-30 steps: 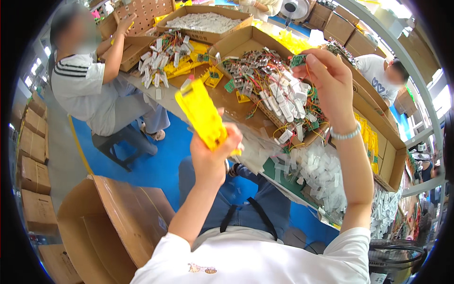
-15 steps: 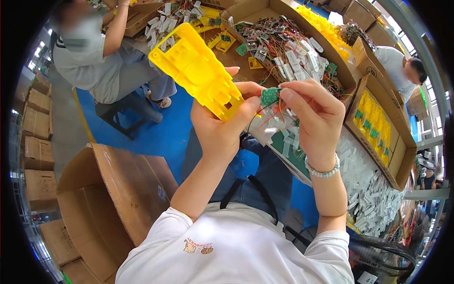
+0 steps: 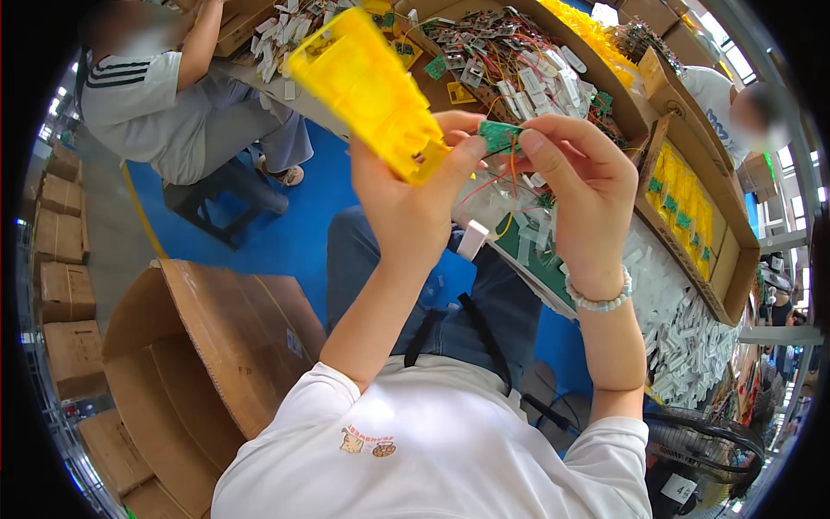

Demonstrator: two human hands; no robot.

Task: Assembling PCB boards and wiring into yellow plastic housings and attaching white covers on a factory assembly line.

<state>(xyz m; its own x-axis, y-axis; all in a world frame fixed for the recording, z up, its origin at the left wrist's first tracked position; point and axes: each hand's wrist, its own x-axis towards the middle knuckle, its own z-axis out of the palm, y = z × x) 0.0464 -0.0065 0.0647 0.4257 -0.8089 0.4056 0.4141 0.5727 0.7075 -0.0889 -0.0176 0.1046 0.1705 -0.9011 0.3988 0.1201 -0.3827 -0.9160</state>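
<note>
My left hand (image 3: 411,195) is closed round the lower end of a yellow plastic housing (image 3: 367,91), which tilts up to the left and is blurred. Its thumb and fingertips also touch the left edge of a small green circuit board (image 3: 500,137). The thumb and fingers of my right hand (image 3: 588,182) pinch the board's right edge. Thin red, yellow and black wires trail down from the board. Below my hands is a small white plastic block (image 3: 473,240); whether a wire joins it to the board I cannot tell.
Circuit boards with wires and white parts (image 3: 536,73) lie heaped across the table. At the right, a cardboard tray (image 3: 735,294) holds yellow housings with green boards. An open cardboard box (image 3: 233,337) stands at my left. One person (image 3: 164,121) sits at the left, another (image 3: 713,108) at the far right.
Both hands have risen slightly with the housing and the board. The white block shows below them now. At the left, the seated person has shifted a little.
</note>
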